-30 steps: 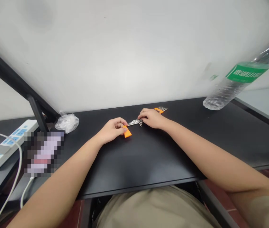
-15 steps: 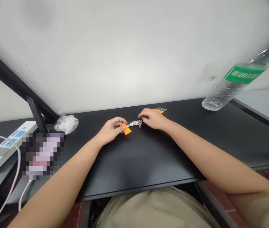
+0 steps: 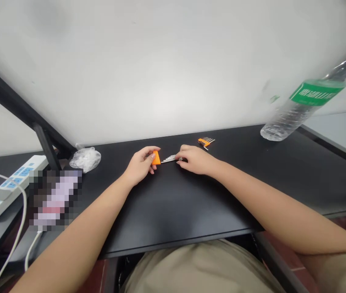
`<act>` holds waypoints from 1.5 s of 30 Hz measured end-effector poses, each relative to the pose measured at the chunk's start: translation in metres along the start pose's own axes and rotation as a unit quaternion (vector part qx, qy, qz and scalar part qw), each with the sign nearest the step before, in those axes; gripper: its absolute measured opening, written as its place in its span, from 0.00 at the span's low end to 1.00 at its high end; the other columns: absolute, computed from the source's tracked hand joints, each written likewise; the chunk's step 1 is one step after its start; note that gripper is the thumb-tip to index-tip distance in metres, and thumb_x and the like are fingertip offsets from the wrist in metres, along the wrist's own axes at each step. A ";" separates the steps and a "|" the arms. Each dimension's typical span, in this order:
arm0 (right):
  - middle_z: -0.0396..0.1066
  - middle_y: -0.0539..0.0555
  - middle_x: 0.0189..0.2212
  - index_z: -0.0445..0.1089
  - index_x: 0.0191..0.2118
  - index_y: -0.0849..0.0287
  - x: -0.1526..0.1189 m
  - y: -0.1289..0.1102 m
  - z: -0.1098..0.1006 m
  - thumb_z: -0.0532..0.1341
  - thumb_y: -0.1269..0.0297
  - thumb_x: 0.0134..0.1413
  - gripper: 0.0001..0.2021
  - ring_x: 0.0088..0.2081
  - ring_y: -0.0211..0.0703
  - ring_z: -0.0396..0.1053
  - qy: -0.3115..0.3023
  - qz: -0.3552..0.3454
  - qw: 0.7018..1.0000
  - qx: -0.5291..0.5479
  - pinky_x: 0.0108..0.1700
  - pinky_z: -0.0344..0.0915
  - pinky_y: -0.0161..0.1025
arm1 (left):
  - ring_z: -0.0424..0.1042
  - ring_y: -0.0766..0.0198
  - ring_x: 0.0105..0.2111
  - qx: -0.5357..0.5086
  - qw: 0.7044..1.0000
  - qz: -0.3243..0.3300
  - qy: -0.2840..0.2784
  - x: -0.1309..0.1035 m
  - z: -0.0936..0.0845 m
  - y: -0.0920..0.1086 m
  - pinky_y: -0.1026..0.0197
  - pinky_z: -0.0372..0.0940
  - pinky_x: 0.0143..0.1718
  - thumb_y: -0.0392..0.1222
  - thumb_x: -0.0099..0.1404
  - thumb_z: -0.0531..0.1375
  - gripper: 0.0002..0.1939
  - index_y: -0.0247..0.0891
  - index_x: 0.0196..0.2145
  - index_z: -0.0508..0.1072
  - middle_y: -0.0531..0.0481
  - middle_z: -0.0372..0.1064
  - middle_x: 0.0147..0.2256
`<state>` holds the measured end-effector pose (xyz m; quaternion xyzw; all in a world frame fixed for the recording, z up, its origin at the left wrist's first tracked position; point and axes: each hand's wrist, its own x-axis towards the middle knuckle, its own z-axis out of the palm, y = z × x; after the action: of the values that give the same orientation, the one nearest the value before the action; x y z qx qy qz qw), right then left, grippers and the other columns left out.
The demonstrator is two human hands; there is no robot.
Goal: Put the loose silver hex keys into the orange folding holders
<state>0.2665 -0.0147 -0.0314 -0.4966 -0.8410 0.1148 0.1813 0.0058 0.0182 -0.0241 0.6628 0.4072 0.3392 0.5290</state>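
My left hand (image 3: 142, 165) pinches an orange plastic hex key holder (image 3: 156, 158) between thumb and fingers, just over the black desk. To its right, several silver hex keys (image 3: 169, 158) lie fanned side by side. The fingers of my right hand (image 3: 194, 158) are closed around their bent ends, which are mostly hidden. The keys' straight tips come close to the holder's right edge; whether any of them sits inside it I cannot tell. Behind my right hand, a second orange holder with several small keys (image 3: 205, 141) rests on the desk, touched by neither hand.
On the black desk (image 3: 173, 207), a crumpled clear plastic bag (image 3: 85, 159) lies at the left. Beyond it are a white power strip (image 3: 14, 183), a cable (image 3: 23, 207) and a blurred-out phone-like object (image 3: 53, 199). A water bottle (image 3: 307, 97) stands at the right by the wall.
My left hand has turned the orange holder more upright and shifted slightly left. My right hand has moved down onto the keys' bent ends, uncovering more of the second holder behind it.
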 end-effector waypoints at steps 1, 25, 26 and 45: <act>0.71 0.56 0.40 0.79 0.43 0.57 0.000 -0.002 0.001 0.61 0.67 0.62 0.09 0.37 0.43 0.70 -0.005 0.003 1.000 -0.007 0.42 0.63 0.39 | 0.70 0.68 0.25 -0.014 1.000 0.000 0.001 0.000 0.000 0.000 0.65 0.70 0.23 0.45 0.71 0.60 0.17 0.39 0.54 0.74 0.50 0.69 0.32; 0.73 0.49 0.27 0.74 0.38 0.54 -0.005 -0.011 -0.015 0.63 0.58 0.59 0.07 0.24 0.39 0.69 0.037 0.100 0.954 0.281 0.26 0.65 0.37 | 0.78 0.62 0.38 -0.075 0.996 0.008 -0.057 0.002 -0.004 -0.009 0.50 0.73 0.51 0.35 0.58 0.70 0.37 0.36 0.64 0.67 0.44 0.74 0.45; 0.73 0.50 0.27 0.74 0.39 0.54 -0.005 -0.011 -0.015 0.63 0.58 0.58 0.07 0.24 0.39 0.69 0.037 0.100 0.953 0.282 0.26 0.65 0.37 | 0.78 0.62 0.38 -0.081 0.995 0.009 -0.055 0.002 -0.004 -0.009 0.49 0.73 0.51 0.35 0.58 0.70 0.37 0.36 0.64 0.67 0.44 0.73 0.46; 0.73 0.51 0.26 0.77 0.39 0.57 -0.006 -0.014 -0.019 0.66 0.57 0.56 0.10 0.25 0.39 0.68 0.014 0.123 0.934 0.335 0.24 0.67 0.36 | 0.78 0.61 0.39 -0.102 0.992 0.010 -0.068 -0.004 0.000 -0.003 0.49 0.73 0.50 0.37 0.57 0.71 0.36 0.37 0.63 0.68 0.45 0.75 0.43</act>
<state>0.2662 -0.0262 -0.0102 -0.5076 -0.6836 0.4046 0.3336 0.0030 0.0148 -0.0272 0.6314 0.3264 0.3382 0.6168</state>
